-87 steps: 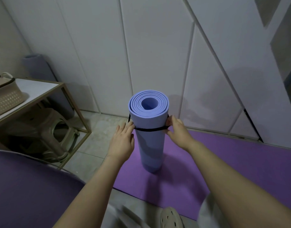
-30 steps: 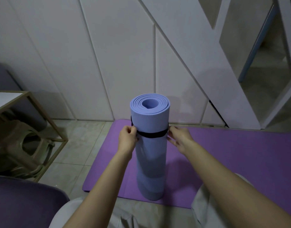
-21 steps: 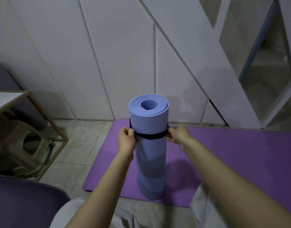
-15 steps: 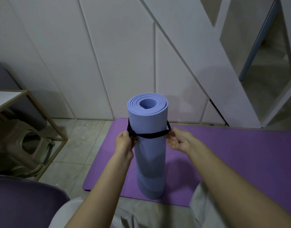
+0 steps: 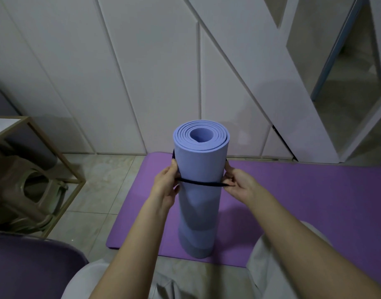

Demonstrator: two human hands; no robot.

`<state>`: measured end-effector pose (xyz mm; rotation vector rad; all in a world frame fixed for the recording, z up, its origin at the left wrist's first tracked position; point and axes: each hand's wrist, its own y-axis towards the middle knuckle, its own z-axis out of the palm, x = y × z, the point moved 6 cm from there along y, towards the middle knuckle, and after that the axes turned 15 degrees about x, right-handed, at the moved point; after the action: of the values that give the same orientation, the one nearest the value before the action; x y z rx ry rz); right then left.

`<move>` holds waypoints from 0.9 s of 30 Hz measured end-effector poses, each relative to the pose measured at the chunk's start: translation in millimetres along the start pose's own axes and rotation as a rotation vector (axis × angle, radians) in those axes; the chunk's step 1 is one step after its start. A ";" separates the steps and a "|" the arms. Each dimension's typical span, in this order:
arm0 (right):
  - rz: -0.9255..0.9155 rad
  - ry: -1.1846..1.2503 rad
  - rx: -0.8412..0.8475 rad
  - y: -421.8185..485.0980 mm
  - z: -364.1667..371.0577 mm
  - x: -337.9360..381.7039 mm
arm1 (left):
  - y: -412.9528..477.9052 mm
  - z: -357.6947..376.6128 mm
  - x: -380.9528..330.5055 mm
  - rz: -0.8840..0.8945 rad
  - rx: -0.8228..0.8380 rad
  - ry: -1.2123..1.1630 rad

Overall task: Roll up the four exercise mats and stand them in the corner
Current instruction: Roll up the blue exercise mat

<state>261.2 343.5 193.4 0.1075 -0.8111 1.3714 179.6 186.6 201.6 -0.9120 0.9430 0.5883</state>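
Note:
A rolled blue mat (image 5: 199,199) stands upright on the near edge of a flat purple mat (image 5: 304,203) spread on the floor. A black strap (image 5: 201,183) runs round the roll about a third of the way down. My left hand (image 5: 167,186) pinches the strap at the roll's left side. My right hand (image 5: 239,184) pinches it at the right side. A grey rolled mat (image 5: 23,143) stands against the wall at the far left, partly hidden by a table.
A gold-framed table (image 5: 56,152) stands at the left with a brown plastic stool (image 5: 28,190) under it. A dark purple surface (image 5: 30,266) fills the bottom left. White wall panels (image 5: 142,72) run behind; an opening (image 5: 347,83) shows at the upper right. Beige tiles (image 5: 94,186) lie between table and mat.
Both hands have slid the black strap further down the blue roll over the last second. The roll stays upright in the same spot.

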 end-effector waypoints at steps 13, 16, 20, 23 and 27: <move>-0.083 -0.405 -0.117 34.9 -21.6 1.5 | 11.3 -29.3 2.1 0.149 -0.047 0.244; -0.084 -0.437 -0.138 47.1 -20.6 1.6 | 24.2 -30.8 -11.5 0.247 -0.164 0.397; -0.082 -0.451 -0.161 53.9 -22.6 5.5 | 47.8 -34.2 -0.5 0.128 -0.144 0.396; -0.065 -0.465 -0.189 54.6 -33.9 -0.8 | 56.5 -37.1 17.1 0.063 -0.143 0.411; -0.043 -0.491 -0.224 55.7 -51.0 -13.9 | 61.3 -44.9 38.4 -0.004 -0.145 0.448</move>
<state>234.6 371.7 127.1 0.2925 -1.3589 1.2184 132.0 180.7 131.3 -1.2044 1.3102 0.4597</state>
